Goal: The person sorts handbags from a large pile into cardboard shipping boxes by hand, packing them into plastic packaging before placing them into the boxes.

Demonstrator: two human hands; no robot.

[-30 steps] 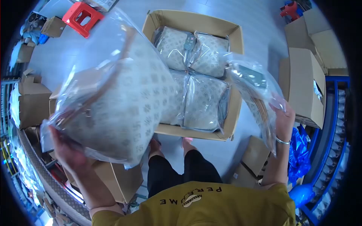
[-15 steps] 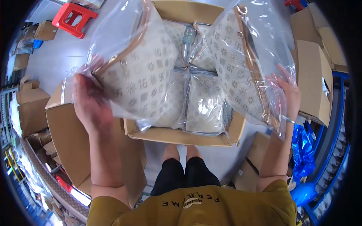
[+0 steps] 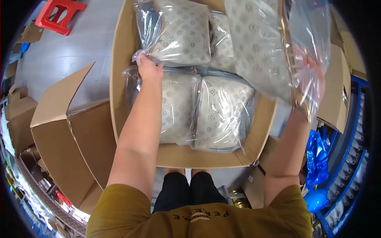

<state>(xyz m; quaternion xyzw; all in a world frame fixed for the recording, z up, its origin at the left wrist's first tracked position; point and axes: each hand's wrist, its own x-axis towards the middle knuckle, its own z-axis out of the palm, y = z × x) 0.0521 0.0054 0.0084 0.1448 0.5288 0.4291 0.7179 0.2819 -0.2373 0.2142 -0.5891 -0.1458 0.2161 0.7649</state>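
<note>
A red plastic stool [image 3: 59, 15] stands on the grey floor [image 3: 75, 51] at upper left; an open cardboard box [image 3: 85, 142] sits at left, a closed carton [image 3: 337, 99] and blue plastic bag [image 3: 317, 156] at right

The packed fabric bags [image 3: 222, 111] in the brown cardboard box [image 3: 119, 79] are pale grey-beige with a repeating lighter print of crosses and flowers under clear wrap, and the lifted fabric bag [image 3: 258, 51] carries the same print with a tan strap [image 3: 287, 47]. The cotton shirt [image 3: 119, 214] is mustard yellow with dark lettering, the shorts [image 3: 174, 194] black, the plastic stool [image 3: 47, 23] bright red, the crumpled plastic sack [image 3: 315, 154] vivid blue
</note>
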